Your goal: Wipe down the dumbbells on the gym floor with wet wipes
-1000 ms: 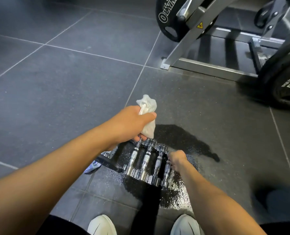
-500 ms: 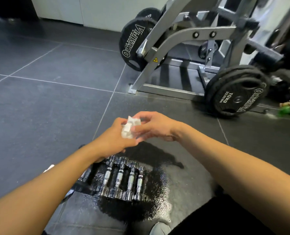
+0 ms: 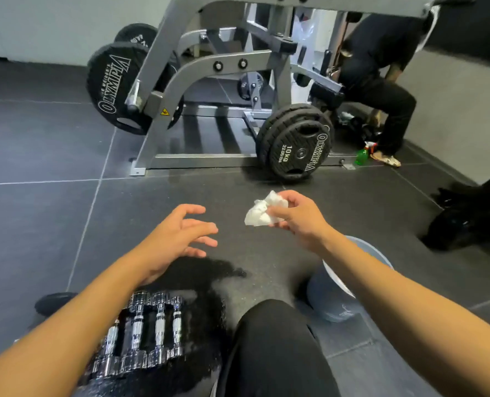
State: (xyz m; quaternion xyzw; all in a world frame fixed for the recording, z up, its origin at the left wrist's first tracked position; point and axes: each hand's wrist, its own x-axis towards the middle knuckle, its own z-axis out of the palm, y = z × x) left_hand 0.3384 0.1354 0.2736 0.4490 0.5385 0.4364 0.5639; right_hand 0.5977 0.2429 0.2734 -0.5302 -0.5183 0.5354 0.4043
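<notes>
Several small chrome dumbbells [image 3: 149,333] lie side by side on a wet dark patch of the gym floor, low and left of centre, partly hidden by my left forearm. My left hand [image 3: 178,236] hovers above and beyond them, empty, fingers spread. My right hand [image 3: 298,216] is raised to the right of it and pinches a crumpled white wet wipe [image 3: 262,210]. The two hands are apart.
A grey bucket [image 3: 338,293] stands under my right forearm, next to my black-clad knee [image 3: 272,333]. Ahead is a grey weight machine [image 3: 209,81] with black plates [image 3: 295,144]. A person in black crouches at the back right beside a green spray bottle [image 3: 362,156]. A dark object lies at right.
The wipe has passed from my left hand to my right hand, and the hands have moved apart. The view has tilted up and right, so the dumbbells now sit lower in frame.
</notes>
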